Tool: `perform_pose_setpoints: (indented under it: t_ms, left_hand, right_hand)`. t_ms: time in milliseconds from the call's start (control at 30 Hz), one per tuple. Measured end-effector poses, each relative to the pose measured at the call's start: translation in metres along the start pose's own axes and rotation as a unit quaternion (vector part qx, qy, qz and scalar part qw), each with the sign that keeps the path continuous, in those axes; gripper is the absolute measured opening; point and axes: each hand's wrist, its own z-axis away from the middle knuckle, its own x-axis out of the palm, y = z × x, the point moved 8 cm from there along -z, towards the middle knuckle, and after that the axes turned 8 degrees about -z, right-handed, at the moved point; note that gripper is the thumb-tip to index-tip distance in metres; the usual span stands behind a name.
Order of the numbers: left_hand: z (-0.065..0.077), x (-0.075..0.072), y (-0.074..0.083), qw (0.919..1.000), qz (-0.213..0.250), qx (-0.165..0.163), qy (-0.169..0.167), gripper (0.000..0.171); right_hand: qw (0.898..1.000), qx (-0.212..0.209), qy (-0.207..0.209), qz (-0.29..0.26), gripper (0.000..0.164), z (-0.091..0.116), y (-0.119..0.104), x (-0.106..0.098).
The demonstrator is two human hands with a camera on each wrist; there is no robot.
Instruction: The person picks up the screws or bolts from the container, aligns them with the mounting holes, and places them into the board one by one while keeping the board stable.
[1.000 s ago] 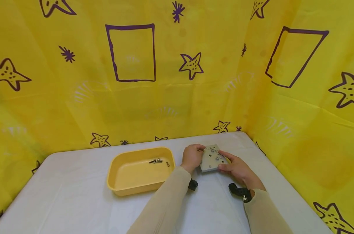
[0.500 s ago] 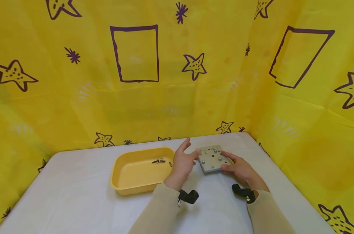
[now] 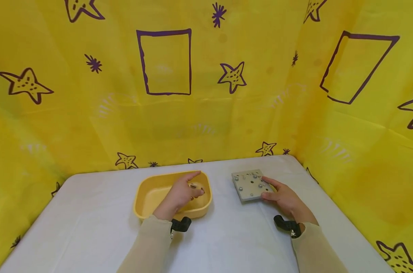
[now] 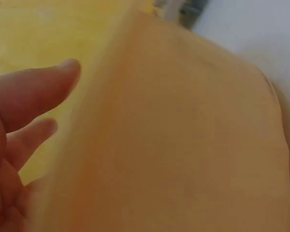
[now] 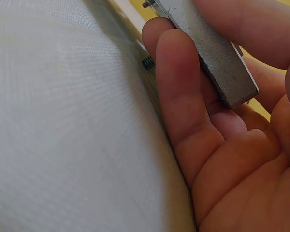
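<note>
My right hand (image 3: 286,198) grips the right edge of a grey metal plate (image 3: 249,187), thumb on the near side and fingers on the far side and below. The plate has several holes and bolt heads on its top face. In the right wrist view the plate's edge (image 5: 227,72) lies between thumb and curled fingers, and a threaded bolt end (image 5: 148,63) pokes out underneath. My left hand (image 3: 180,194) is over the yellow tray (image 3: 138,204), fingers spread and holding nothing. Small screws (image 3: 193,186) lie in the tray beside its fingers, partly hidden. The tray's wall (image 4: 183,125) fills the left wrist view.
Both stand on a white-covered table (image 3: 223,242), the tray left of the plate. A yellow curtain (image 3: 172,129) with purple stars closes off the back and right side. Each wrist wears a black camera mount (image 3: 181,224).
My left hand has let go of the plate's left side and moved left over the tray. My right hand keeps its hold on the plate.
</note>
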Motion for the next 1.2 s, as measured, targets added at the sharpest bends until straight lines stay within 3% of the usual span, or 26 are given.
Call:
perform_pose_setpoints:
  t_ms: [300,467,733,867,1000,1200]
  left_hand:
    - [-0.013,0.011,-0.023,0.997,-0.073,-0.013,-0.024,0.056]
    - [-0.019,0.02,-0.024,0.9902,-0.134,0.018,-0.035,0.05]
    - [-0.022,0.026,-0.016,0.9539,-0.284,0.09,-0.031,0.042]
    - [-0.022,0.028,-0.007,0.9286,-0.343,0.141,-0.016,0.032]
    - [-0.021,0.03,-0.001,0.9082,-0.379,0.178,-0.002,0.021]
    - [-0.022,0.033,0.001,0.8903,-0.414,0.189,0.012,0.017]
  right_hand:
    - [1.0,-0.008,-0.009,-0.013,0.088,0.0,0.0,0.002]
    - [1.0,-0.011,-0.009,-0.007,0.088,0.0,0.0,0.001]
    - [0.999,-0.012,-0.015,-0.032,0.088,-0.001,0.002,0.001]
    - [0.999,-0.012,-0.016,-0.037,0.089,0.0,0.002,0.002]
    - [0.999,-0.012,-0.015,-0.032,0.089,0.0,0.001,0.002]
    - [0.999,-0.003,-0.024,-0.042,0.088,0.001,0.001,0.004]
